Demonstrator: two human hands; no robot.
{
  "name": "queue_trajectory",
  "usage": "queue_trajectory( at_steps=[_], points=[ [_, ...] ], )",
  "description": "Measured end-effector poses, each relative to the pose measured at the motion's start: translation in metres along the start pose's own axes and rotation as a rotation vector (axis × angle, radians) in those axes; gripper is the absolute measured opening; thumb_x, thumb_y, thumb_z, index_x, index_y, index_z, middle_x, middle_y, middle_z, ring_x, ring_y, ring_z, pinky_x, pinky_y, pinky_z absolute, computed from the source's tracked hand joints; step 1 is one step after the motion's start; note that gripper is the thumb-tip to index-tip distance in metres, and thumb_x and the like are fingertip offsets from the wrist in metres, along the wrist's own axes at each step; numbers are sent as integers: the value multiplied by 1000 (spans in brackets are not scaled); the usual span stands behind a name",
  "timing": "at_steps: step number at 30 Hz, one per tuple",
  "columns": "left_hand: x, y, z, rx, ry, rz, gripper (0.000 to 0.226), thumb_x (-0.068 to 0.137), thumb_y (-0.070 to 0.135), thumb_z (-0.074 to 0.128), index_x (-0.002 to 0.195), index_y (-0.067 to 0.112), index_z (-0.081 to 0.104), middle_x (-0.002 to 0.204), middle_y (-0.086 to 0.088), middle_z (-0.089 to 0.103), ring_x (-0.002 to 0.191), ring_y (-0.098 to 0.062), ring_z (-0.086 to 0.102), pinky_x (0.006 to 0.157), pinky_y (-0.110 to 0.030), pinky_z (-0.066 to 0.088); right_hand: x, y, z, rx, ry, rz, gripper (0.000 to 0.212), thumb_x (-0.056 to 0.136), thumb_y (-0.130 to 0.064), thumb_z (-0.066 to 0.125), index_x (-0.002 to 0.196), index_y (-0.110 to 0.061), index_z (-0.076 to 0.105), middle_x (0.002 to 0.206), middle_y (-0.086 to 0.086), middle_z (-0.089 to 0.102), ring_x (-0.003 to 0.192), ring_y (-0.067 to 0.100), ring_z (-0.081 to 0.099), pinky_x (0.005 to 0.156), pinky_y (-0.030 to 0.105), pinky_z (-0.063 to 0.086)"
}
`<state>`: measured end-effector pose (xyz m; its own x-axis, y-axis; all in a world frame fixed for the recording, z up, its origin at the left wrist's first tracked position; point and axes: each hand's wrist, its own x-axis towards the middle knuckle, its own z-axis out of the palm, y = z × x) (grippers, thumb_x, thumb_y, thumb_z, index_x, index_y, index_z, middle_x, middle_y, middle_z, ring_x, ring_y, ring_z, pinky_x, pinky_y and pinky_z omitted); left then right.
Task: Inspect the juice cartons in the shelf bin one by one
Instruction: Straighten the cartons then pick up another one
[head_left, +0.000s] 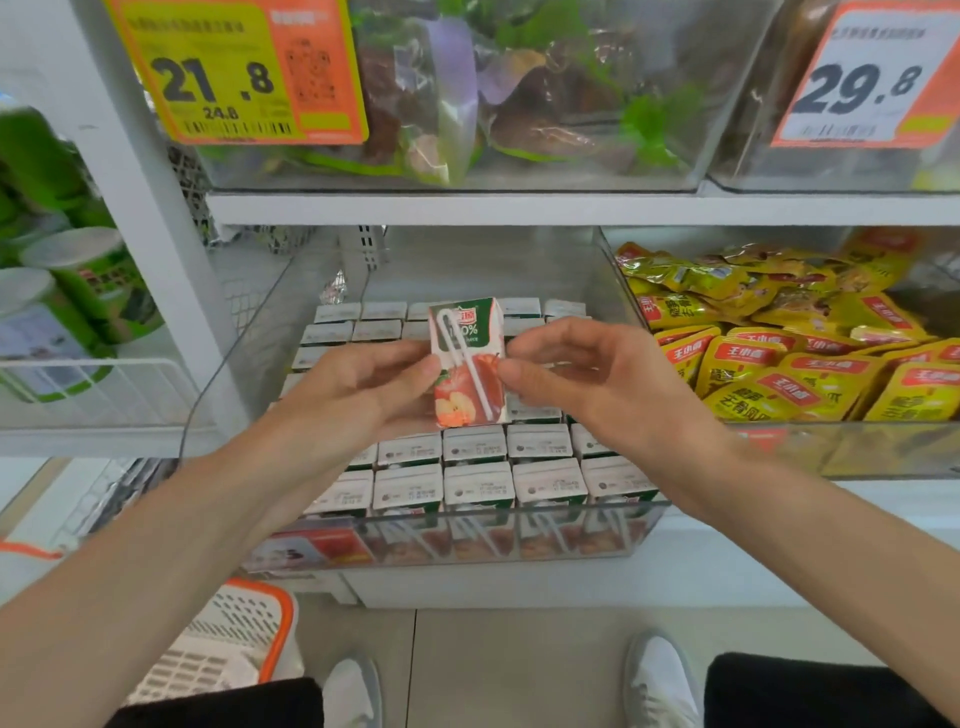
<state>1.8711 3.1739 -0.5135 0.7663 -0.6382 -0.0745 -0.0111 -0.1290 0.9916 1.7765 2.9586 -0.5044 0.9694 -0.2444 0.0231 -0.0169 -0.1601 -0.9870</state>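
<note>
Juice carton (467, 364): light, rigid; both hands (363, 387) (587, 374) pinching its side edges, apparently, above shelf bin (457, 530).

White shelves (519, 209) stand over a grey tiled floor (498, 670) where an orange-rimmed basket (234, 642) sits.

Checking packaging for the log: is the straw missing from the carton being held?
No, a white straw lies across the front of the juice carton.
</note>
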Motion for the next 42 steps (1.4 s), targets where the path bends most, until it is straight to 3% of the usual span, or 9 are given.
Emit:
queue_trajectory(
  at_steps=[4, 9, 13, 18, 22, 28, 31, 35, 42],
  points=[
    [0, -5, 4, -16, 2, 24, 30, 105, 24, 56, 131, 19, 69, 118, 0, 80, 110, -16, 76, 88, -19, 58, -4, 5, 1, -18, 24, 6, 24, 84, -25, 85, 104, -15, 77, 99, 1, 82, 89, 19, 80, 87, 31, 65],
    [-3, -9, 4, -32, 17, 49, 30, 109, 22, 49, 132, 22, 69, 120, 2, 79, 111, -16, 76, 95, -24, 58, -2, 7, 0, -38, 13, 23, 20, 87, -23, 84, 105, -16, 78, 98, -2, 83, 91, 16, 80, 87, 30, 65],
    [-3, -10, 3, 9, 71, 69, 31, 106, 10, 57, 130, 24, 70, 117, 7, 79, 107, -14, 77, 87, -19, 59, -2, 6, 3, -10, 11, 33, 15, 92, -18, 80, 106, -12, 79, 97, -1, 83, 92, 16, 81, 84, 28, 65],
    [-5, -9, 5, 73, 57, 69, 34, 105, 11, 58, 135, 24, 68, 122, 9, 78, 108, -13, 76, 94, -21, 58, -6, 7, 5, 38, 33, 51, 9, 91, -14, 80, 98, -9, 80, 97, 3, 83, 92, 20, 81, 85, 27, 64],
    [-8, -7, 6, 111, 39, 73, 35, 105, 12, 59, 135, 26, 67, 122, 13, 77, 107, -10, 76, 88, -14, 57, -10, 7, 3, 50, 34, 74, 6, 92, -14, 80, 94, -8, 81, 95, 4, 83, 93, 19, 81, 86, 27, 64],
    [-7, -10, 8, 67, 41, 65, 33, 103, 14, 61, 134, 25, 68, 121, 9, 78, 109, -13, 76, 89, -21, 60, -11, 7, 3, 74, 43, 112, 5, 93, -12, 78, 94, -8, 80, 93, 5, 83, 91, 18, 81, 85, 28, 65],
    [-4, -12, 8, 8, 64, 69, 35, 95, 25, 68, 131, 26, 69, 120, 5, 78, 109, -17, 76, 89, -23, 60, -10, 5, 4, 106, 33, 126, 9, 95, -14, 77, 99, -7, 80, 95, 5, 83, 93, 17, 81, 90, 30, 64],
    [2, -13, 12, -136, 14, 44, 44, 87, 38, 68, 127, 19, 71, 124, 2, 77, 118, -14, 72, 95, -21, 57, -12, 5, 8, 54, -92, 139, 37, 81, -39, 88, 109, -17, 79, 108, -4, 82, 105, 10, 77, 104, 35, 55],
    [-1, -11, 16, -198, -79, -3, 54, 94, 30, 71, 145, 32, 55, 126, -5, 76, 117, -25, 74, 97, -33, 59, -10, 8, 7, -8, -23, 112, 40, 74, -35, 93, 109, -24, 77, 108, -5, 79, 98, 13, 79, 94, 29, 57]
  ],
)
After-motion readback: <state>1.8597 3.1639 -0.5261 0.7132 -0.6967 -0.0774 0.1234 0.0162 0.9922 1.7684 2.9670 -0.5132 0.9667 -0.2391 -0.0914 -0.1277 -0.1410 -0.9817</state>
